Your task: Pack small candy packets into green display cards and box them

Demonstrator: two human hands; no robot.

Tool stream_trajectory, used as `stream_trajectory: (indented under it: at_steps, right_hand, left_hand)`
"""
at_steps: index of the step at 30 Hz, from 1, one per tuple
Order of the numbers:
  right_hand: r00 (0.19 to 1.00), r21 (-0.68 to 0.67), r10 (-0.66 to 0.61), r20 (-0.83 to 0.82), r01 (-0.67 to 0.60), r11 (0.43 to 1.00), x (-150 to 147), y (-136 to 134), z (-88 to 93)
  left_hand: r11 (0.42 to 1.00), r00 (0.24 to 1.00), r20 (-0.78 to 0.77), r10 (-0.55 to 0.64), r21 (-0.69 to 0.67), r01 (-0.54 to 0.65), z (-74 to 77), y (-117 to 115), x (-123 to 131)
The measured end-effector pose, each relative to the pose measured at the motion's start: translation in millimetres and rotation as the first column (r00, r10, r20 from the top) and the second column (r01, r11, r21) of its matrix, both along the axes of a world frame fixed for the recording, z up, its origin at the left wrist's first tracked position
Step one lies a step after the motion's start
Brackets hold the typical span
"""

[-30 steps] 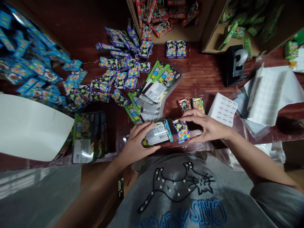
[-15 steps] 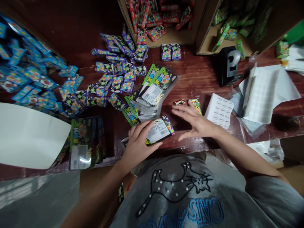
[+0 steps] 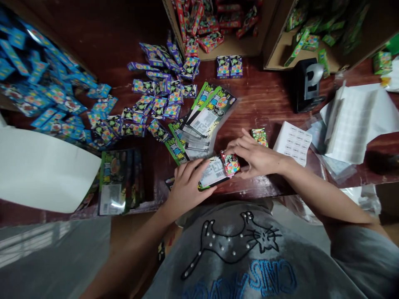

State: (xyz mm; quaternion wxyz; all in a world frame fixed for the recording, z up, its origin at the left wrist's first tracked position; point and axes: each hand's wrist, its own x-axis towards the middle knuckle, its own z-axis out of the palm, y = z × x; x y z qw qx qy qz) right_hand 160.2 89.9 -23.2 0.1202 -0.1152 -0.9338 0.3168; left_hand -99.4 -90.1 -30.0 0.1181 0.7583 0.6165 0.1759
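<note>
My left hand (image 3: pixel 188 187) grips a flat printed bag (image 3: pixel 213 171) with a white label panel, holding it near the table's front edge. Between the fingers and thumb of my right hand (image 3: pixel 254 155) is a small red candy box (image 3: pixel 231 164), placed at the bag's right end. Whether the box is inside the bag's mouth or lying over it, I cannot tell. A small green candy box (image 3: pixel 259 137) lies just beyond my right hand. Behind the bag, more printed bags (image 3: pixel 203 120) are fanned out on the table.
Purple boxes (image 3: pixel 158 106) and a heap of blue boxes (image 3: pixel 56 95) spread leftward. Cartons of red boxes (image 3: pixel 212 41) and green boxes (image 3: pixel 301 43) stand at the back. A black tape dispenser (image 3: pixel 304 87), sticker sheets (image 3: pixel 294 143) and stacked bags (image 3: pixel 114 182) are also on the table.
My right hand has taken up the red box and brought it left to the bag's end. My left hand stays on the bag. The view has shifted slightly.
</note>
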Motion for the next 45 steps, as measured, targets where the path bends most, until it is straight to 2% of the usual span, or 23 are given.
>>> stream_trajectory:
  at_steps: [3,8,11,14,20,22,24,27,29,33,40,43,45]
  right_hand:
    - [0.999,-0.031,0.023,-0.037,-0.024,0.999,2.3,-4.3,2.4]
    - [0.997,-0.081,-0.024,-0.078,0.018,0.997,16.2,2.6,15.0]
    - [0.997,-0.106,0.052,-0.062,-0.058,0.993,19.6,5.0,21.0]
    - [0.993,-0.057,0.114,-0.024,-0.115,0.992,17.2,4.6,20.0]
    - [0.987,0.094,0.099,0.126,-0.112,0.989,8.9,4.2,13.5]
    - [0.992,0.101,0.071,0.105,-0.081,0.992,10.0,8.1,16.4]
    - [0.999,0.112,-0.011,0.048,0.005,0.994,12.2,11.8,20.6]
    - [0.990,0.141,-0.138,-0.023,0.140,0.980,13.5,9.7,22.9]
    - [0.987,0.155,-0.158,-0.040,0.163,0.974,13.0,3.2,20.8]
    - [0.993,0.117,-0.117,0.011,0.115,0.986,17.2,-7.0,18.5]
    - [0.997,-0.051,0.075,-0.006,-0.075,0.996,29.8,4.8,34.7]
    - [0.996,-0.028,0.090,-0.028,-0.091,0.995,23.0,6.4,28.3]
    - [0.997,0.009,0.076,-0.008,-0.076,0.997,18.2,4.4,19.9]
  left_hand:
    - [1.000,0.999,0.037,-0.004,0.030,0.003,-0.1,1.2,0.0]
    - [1.000,0.998,0.066,-0.009,0.028,0.007,3.9,3.7,-8.0]
    - [0.998,0.995,0.084,-0.057,0.035,0.054,7.5,3.4,-11.9]
    - [0.996,0.993,0.079,-0.083,0.044,0.080,9.4,4.0,-11.5]
    - [0.994,0.995,-0.012,-0.104,0.025,0.104,6.1,9.8,-6.2]
    - [0.996,0.996,-0.005,-0.085,-0.015,0.085,5.2,10.4,-7.0]
    - [0.999,0.999,0.012,-0.035,-0.033,0.036,5.8,9.9,-8.2]
    - [0.998,0.998,0.038,0.056,-0.026,-0.055,8.9,8.6,-6.2]
    - [0.997,0.996,0.040,0.076,0.000,-0.076,11.0,8.0,-1.9]
    - [0.999,1.000,0.022,0.009,0.042,-0.010,12.0,7.9,3.0]
    - [0.997,0.997,0.040,-0.069,-0.020,0.070,14.7,15.5,-13.2]
    - [0.995,0.989,0.126,-0.079,-0.047,0.086,15.2,17.6,-7.9]
    - [0.998,0.989,0.139,-0.058,-0.011,0.060,12.8,17.5,-1.2]
